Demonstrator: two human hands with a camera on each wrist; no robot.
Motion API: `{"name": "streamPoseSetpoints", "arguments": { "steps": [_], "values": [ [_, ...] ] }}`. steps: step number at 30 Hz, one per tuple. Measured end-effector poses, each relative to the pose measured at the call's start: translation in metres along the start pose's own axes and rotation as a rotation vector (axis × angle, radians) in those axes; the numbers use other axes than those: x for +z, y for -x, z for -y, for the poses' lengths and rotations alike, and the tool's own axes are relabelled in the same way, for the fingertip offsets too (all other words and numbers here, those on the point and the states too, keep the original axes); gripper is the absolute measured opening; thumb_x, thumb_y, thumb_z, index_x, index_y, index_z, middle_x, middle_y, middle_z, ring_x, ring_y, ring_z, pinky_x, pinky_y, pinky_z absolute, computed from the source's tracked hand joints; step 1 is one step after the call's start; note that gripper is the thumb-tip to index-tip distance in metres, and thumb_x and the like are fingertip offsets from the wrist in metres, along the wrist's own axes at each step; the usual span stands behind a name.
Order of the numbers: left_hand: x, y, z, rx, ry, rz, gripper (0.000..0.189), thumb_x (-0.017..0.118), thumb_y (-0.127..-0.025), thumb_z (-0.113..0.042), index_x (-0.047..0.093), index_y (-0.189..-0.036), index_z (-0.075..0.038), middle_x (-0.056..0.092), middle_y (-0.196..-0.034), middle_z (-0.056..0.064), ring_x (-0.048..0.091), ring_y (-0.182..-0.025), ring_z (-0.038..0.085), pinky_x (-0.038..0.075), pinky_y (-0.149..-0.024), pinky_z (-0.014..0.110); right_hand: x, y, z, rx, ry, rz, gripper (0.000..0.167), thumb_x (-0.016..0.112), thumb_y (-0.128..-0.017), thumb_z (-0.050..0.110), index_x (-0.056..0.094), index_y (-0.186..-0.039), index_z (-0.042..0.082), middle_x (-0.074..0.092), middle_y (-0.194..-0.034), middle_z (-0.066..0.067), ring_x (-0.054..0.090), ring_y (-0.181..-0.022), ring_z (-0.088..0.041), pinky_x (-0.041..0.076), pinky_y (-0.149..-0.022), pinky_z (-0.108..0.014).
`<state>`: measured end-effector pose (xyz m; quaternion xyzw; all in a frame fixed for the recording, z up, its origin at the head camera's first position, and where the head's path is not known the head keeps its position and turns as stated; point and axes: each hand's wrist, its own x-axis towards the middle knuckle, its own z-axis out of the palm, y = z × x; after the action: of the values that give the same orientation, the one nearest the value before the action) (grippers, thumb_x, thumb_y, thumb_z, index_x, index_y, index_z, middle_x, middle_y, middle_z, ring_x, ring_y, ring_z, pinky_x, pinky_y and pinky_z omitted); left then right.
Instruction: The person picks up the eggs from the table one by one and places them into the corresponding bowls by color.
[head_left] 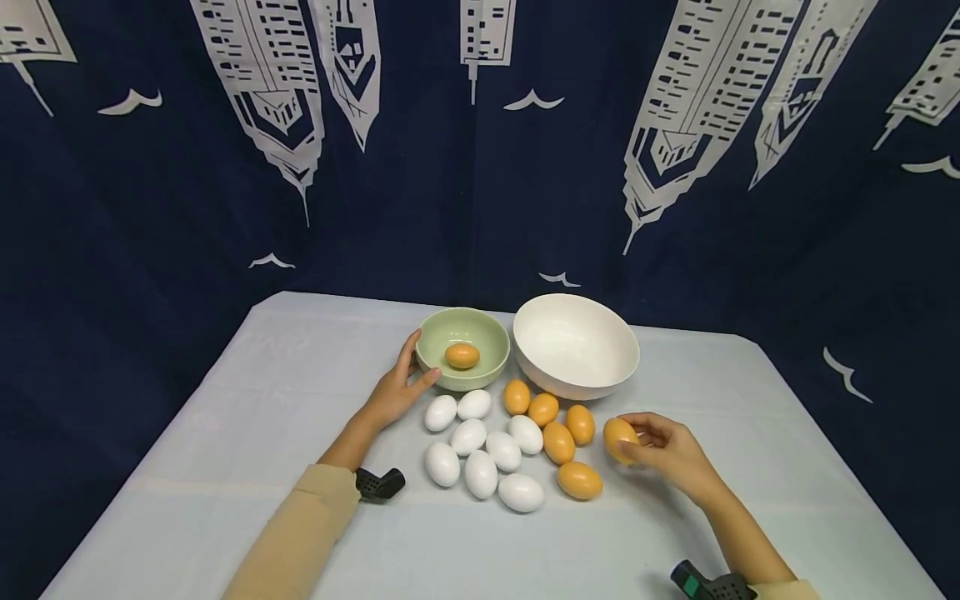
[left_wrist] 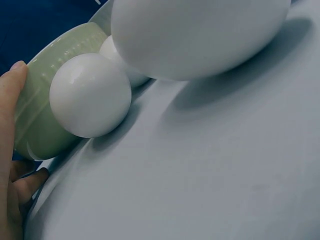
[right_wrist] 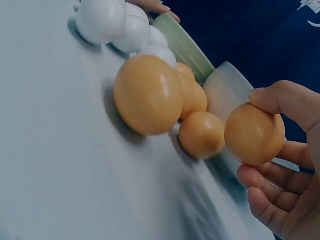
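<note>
At the back of the table, my left hand (head_left: 395, 395) holds the side of a small green bowl (head_left: 491, 379), fingers at its left and thumb along the front. One orange-brown egg (head_left: 462, 356) lies inside that bowl. My right hand (head_left: 670, 452) pinches another orange-brown egg (right_wrist: 254, 134) between thumb and fingers, to the right of the group. Several loose orange-brown eggs (head_left: 579, 481) lie on the table just left of it. Several white eggs (head_left: 481, 474) are grouped in front of the green bowl; a few show close up beside the bowl in the left wrist view.
A larger white bowl (head_left: 576, 346) stands right of the green bowl, nothing visible inside it. The pale tablecloth (head_left: 225, 467) covers the table. Behind hangs a dark blue curtain (head_left: 465, 200) with white building prints.
</note>
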<state>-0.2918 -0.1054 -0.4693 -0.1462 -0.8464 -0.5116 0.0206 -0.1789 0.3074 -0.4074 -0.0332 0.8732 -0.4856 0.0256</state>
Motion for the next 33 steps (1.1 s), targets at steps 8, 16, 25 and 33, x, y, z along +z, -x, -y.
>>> {"name": "streamPoseSetpoints", "arguments": {
  "steps": [8,16,25,33],
  "values": [
    [-0.002,0.001,0.001,0.009,0.011,-0.002,0.081,0.058,-0.097,-0.046,0.008,-0.157,-0.029,0.033,-0.153,0.017,0.046,-0.131,0.035,0.029,-0.109,0.056,0.011,-0.020,0.020,-0.103,0.020,0.040,0.045,0.076,-0.086,0.019,0.061,-0.123,-0.004,0.064,-0.112,-0.016,0.060,-0.086,-0.021,0.054,-0.068,-0.029],
    [-0.002,0.002,0.005,0.006,0.018,0.008,0.082,0.059,-0.097,-0.045,0.006,-0.157,-0.030,0.034,-0.153,0.016,0.045,-0.132,0.034,0.028,-0.109,0.056,0.022,-0.040,0.045,-0.144,0.013,0.093,0.046,0.077,-0.085,0.019,0.062,-0.122,-0.002,0.066,-0.101,-0.011,0.059,-0.086,-0.023,0.052,-0.069,-0.028],
    [-0.003,0.001,0.004,0.020,0.030,0.005,0.082,0.059,-0.097,-0.044,0.007,-0.157,-0.029,0.032,-0.154,0.016,0.045,-0.132,0.034,0.028,-0.110,0.055,0.032,-0.061,0.065,-0.189,-0.023,0.149,0.045,0.078,-0.083,0.017,0.063,-0.121,-0.001,0.067,-0.098,-0.012,0.060,-0.083,-0.023,0.052,-0.067,-0.027],
    [-0.004,-0.002,0.005,0.025,0.021,0.008,0.081,0.059,-0.097,-0.045,0.006,-0.157,-0.030,0.028,-0.157,0.014,0.044,-0.133,0.033,0.028,-0.110,0.055,0.046,-0.084,0.084,-0.254,-0.025,0.161,0.042,0.078,-0.083,0.018,0.065,-0.119,0.001,0.067,-0.104,-0.012,0.060,-0.086,-0.023,0.052,-0.071,-0.027]
  ]
}}
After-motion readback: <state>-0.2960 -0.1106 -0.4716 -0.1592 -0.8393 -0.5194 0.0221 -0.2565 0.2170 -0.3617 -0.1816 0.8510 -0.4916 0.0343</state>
